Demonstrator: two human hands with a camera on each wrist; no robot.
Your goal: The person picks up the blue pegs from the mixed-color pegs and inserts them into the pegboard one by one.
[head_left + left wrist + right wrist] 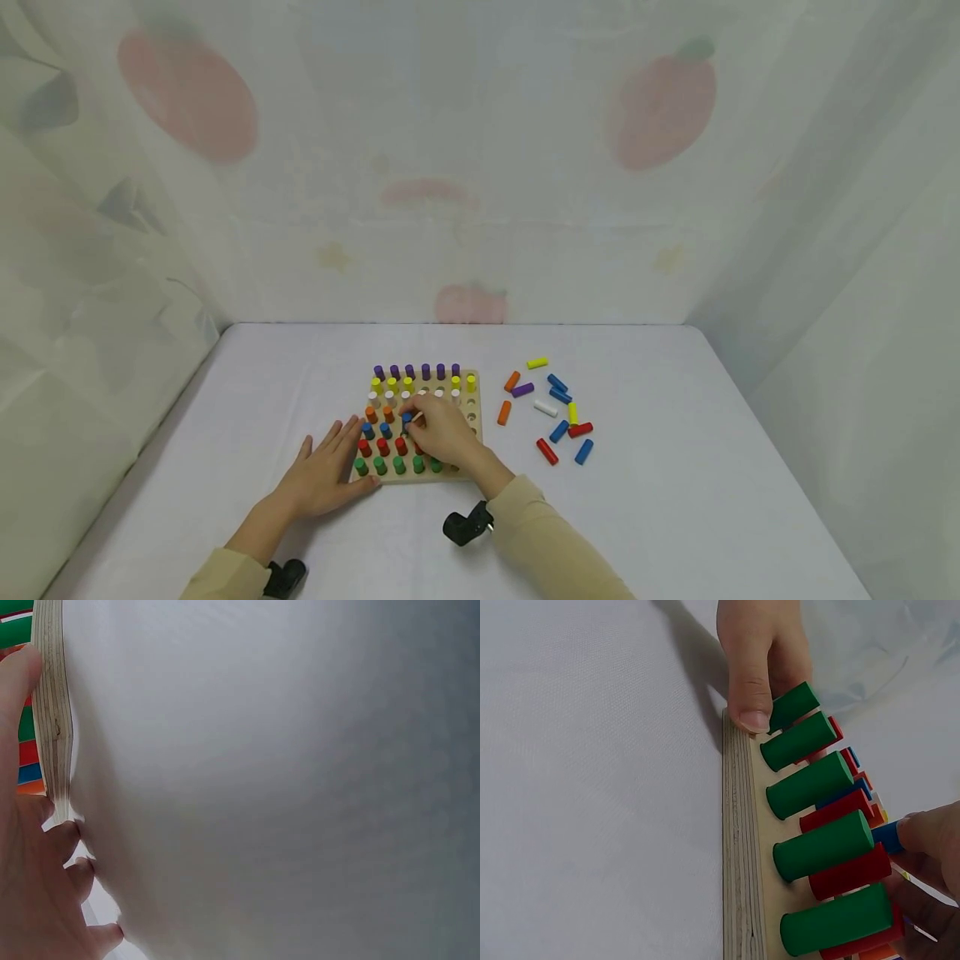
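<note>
A wooden pegboard (pixel 477 397) lies on the table with rows of upright coloured pegs: purple at the back, then yellow, white, orange, blue, red and green in front. My right hand (pixel 444 431) is over the board and pinches a blue peg (pixel 407 419) between thumb and fingertips, in line with two standing blue pegs. The peg's lower end is hidden behind green and red pegs in the right wrist view. At the board's left front corner rests my left hand (pixel 321 477), fingers spread straight along the left side, its thumb (pixel 751 697) against the front edge.
Loose pegs lie scattered right of the board, among them a white peg (pixel 546 408), a purple peg (pixel 522 389), a red peg (pixel 547 452) and a blue peg (pixel 584 452). Pale curtains surround the white table (pixel 675 500) at the back and sides.
</note>
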